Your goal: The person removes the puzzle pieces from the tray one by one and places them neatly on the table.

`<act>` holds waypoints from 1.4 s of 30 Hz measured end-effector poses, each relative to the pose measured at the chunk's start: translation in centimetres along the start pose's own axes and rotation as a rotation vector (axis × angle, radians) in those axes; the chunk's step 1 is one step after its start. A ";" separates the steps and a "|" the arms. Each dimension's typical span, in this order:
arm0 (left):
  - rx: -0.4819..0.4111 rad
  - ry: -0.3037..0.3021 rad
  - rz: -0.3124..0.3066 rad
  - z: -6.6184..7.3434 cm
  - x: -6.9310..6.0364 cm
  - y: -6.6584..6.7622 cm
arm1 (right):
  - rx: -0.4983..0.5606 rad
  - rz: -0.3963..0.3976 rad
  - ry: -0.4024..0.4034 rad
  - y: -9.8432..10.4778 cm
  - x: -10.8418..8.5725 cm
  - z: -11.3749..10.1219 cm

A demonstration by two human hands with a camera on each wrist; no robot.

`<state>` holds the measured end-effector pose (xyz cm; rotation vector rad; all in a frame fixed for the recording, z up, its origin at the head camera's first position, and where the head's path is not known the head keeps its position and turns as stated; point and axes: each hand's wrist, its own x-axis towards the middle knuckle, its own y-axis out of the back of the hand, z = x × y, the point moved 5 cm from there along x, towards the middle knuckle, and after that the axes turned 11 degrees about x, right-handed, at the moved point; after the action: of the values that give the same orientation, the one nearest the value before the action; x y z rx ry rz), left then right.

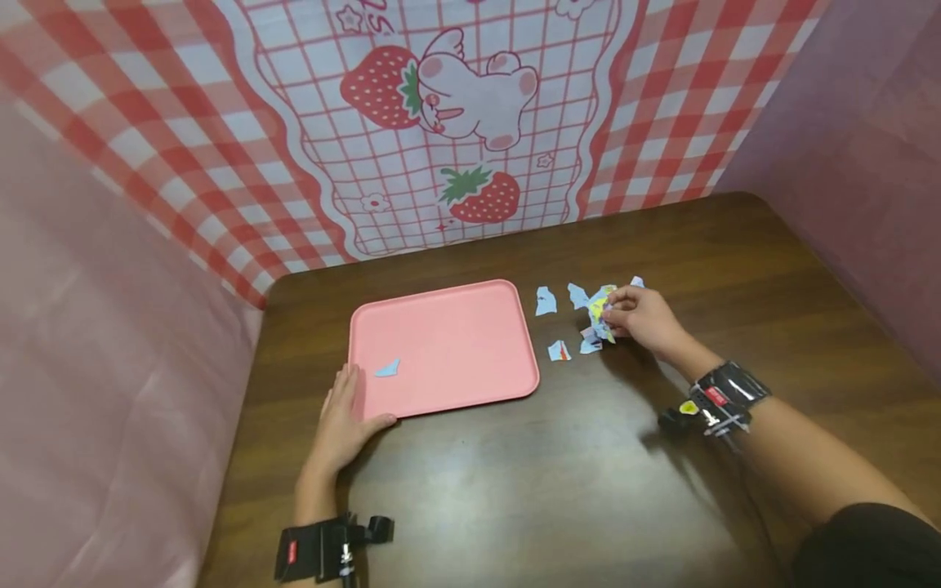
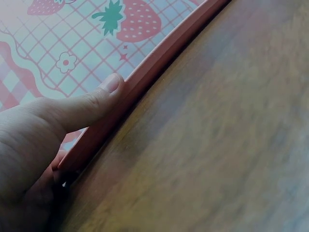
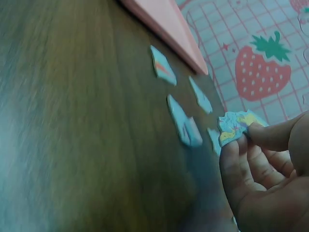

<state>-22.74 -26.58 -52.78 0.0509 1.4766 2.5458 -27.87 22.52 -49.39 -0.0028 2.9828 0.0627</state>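
My left hand (image 1: 341, 425) rests at the near left corner of a pink tray (image 1: 456, 331). Its fingers lie along the left side, and the thumb touches the front rim. On the tray lies one small light-blue paper scrap (image 1: 388, 368). To the tray's right, my right hand (image 1: 648, 320) pinches a torn, blue and yellow printed paper piece (image 3: 233, 128) between thumb and fingers. Whether it is one piece or several layers I cannot tell. Around that hand lie further torn scraps, among them one with a red stripe (image 1: 559, 351) and a pale one (image 1: 546, 300).
Everything rests on a dark brown wooden table (image 1: 500, 482). A strawberry-print checked cloth (image 1: 485, 196) hangs behind it, with pink curtains (image 1: 110, 343) at the sides. Another scrap (image 1: 637, 282) shows beyond the right hand. Each wrist wears a black strap with a camera.
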 end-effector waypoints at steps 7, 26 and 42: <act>0.001 0.009 0.002 0.2 0.0 0.3 | -0.091 0.068 0.017 1.5 -0.2 0.7; 0.007 0.006 -0.002 0.2 -0.2 -0.1 | -0.667 0.178 0.078 3.1 -0.9 1.0; 0.006 0.027 -0.030 0.3 -0.4 0.2 | -0.670 0.226 0.036 3.1 -1.6 1.4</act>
<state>-22.34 -26.50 -52.47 -0.0056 1.4839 2.5277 -26.05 25.67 -50.35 0.2518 2.8233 1.0800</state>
